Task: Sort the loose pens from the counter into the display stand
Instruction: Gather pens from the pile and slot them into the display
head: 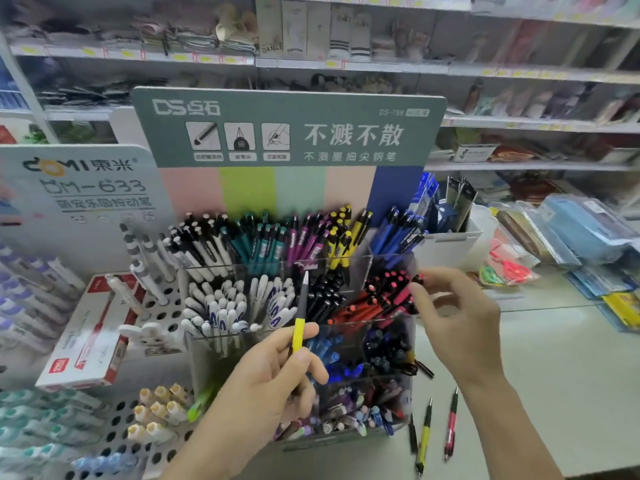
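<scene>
Over the clear display stand [346,261], the left hand [273,382] has its grip closed round a yellow-and-grey pen [300,317], held upright before the middle compartments. The right hand [457,317] pinches a red pen [417,280] at the red compartment's edge, most of its barrel lost among the others. On the tabletop [554,375], loose pens [436,427] lie just right of the stand, the leftmost too dark to identify.

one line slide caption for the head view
Left hand holds a yellow pen while right hand reaches the red pens.
</scene>
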`<state>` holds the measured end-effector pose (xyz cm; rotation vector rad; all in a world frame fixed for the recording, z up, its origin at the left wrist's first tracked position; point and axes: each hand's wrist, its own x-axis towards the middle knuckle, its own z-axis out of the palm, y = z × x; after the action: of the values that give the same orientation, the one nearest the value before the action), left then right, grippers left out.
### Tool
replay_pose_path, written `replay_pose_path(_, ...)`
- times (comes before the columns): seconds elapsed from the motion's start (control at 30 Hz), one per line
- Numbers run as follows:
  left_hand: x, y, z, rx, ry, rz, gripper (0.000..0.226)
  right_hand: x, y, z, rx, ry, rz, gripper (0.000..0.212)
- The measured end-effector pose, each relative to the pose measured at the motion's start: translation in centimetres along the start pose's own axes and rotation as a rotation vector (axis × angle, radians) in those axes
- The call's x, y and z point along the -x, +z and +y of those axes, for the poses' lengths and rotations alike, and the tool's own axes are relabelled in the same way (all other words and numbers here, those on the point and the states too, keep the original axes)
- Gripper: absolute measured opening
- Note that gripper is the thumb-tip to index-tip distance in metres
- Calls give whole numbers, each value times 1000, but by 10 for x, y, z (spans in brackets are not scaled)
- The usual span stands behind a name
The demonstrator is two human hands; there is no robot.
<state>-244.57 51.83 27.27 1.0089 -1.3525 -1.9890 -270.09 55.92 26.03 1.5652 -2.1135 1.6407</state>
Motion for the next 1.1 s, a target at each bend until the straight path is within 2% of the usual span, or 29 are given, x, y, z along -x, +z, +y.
replay_pose_path(0.1,-3,3,-2,40,-18,17,30,0,6,5,60,-71,-58,38)
replay_pose_path(0.23,-5,8,-4,47,14,-15,36,5,7,14,257,-92,-320,87)
replay_pose_path(0.3,-5,10,-4,58,17,-29,35,9,5,20,297,-71,-367,101)
replay_pose_path(0.47,-2,9,-6,39,-8,-33,33,8,6,18,141,-86,-168,75)
replay_pose_path(0.57,-2,10,-6,25,-12,-43,31,-4,17,12,121,-135,-176,57)
replay_pose_path(0.7,0,10,-2,18,2,-55,33,-2,19,15,243,-122,-172,22)
replay_pose_path(0.77,-1,7,-4,27,-3,-34,28,4,14,16,231,-78,-170,22)
replay_pose_path(0.87,0,7,-5,26,-15,-27,32,10,8,8,162,-63,-185,33)
replay_pose_path(1.0,1,11,1,22,-32,-56,26,17,0,-16,13,-85,-63,35)
replay_pose_path(1.03,0,11,2,11,-39,-60,24,20,-2,-24,-67,-100,-84,35)
replay_pose_path(1.1,-1,12,2,-16,-54,-59,23,26,-2,-37,-151,-181,-236,39)
